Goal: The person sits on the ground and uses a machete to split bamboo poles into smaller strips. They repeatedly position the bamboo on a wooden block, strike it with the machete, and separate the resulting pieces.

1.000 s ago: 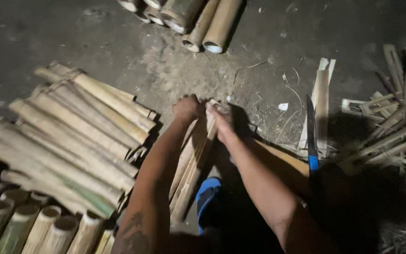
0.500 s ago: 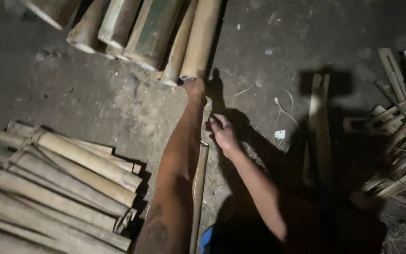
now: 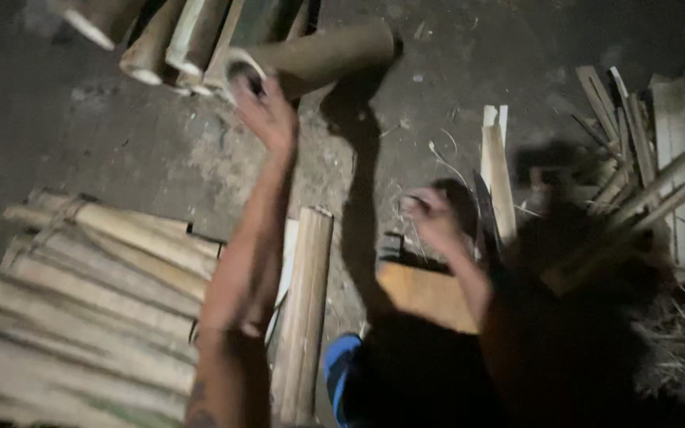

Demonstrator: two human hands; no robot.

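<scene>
Bamboo tube (image 3: 319,55) lying on dirt floor (image 3: 81,150) at top | left hand (image 3: 265,115) gripping its open end | right hand (image 3: 431,218) blurred, grip unclear, near blade (image 3: 487,226) | split bamboo stack (image 3: 89,293) at left

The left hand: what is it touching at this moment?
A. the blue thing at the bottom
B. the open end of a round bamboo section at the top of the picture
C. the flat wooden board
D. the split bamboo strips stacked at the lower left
B: the left hand is stretched forward, with its fingers on the rim of the round bamboo section.
</scene>
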